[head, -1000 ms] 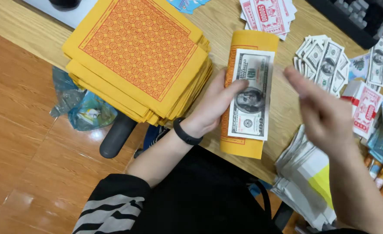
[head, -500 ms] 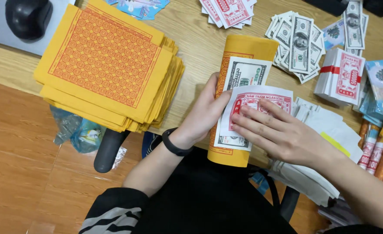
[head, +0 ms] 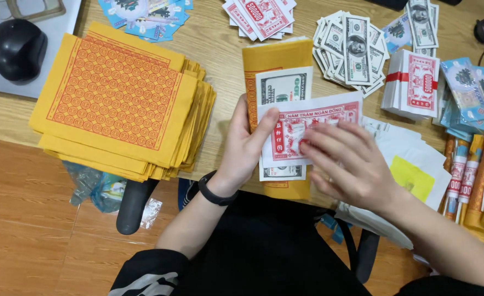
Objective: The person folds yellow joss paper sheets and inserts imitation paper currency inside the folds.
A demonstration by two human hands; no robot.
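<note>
Head view: red note [head: 307, 129] now flatter under both hands, unlike before.

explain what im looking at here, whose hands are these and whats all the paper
A camera worn on a person's head looks down at their own two bare hands over a wooden table. The left hand steadies a small pile: a yellow sheet, a grey-green banknote-style slip, and a red-and-white slip on top. The right hand lies flat on that red slip. To the left sits a thick stack of yellow-and-orange sheets; more play-money bundles lie to the right.
</note>
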